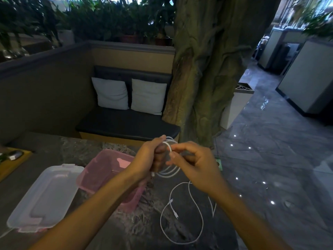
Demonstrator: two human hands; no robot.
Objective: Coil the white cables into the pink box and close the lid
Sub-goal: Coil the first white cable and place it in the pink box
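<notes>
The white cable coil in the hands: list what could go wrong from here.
1. The coil, held only by the left hand and pinched by the right hand, could spring loose before reaching the pink box.
2. The second white cable sprawls on the table near the edge; it may snag or slide off.
3. The lid lies apart and could be forgotten.

Dark marbled table (115, 230) carries everything. Open pink box (108, 175) sits mid-table — its clear lid (45, 197) lies flat just left of it, pink latches visible. Loose white cable (182, 221) sprawls in open loop right of box, connector ends inside loop. Yellow-edged tray (12, 165) at far left edge — contents unclear.
</notes>
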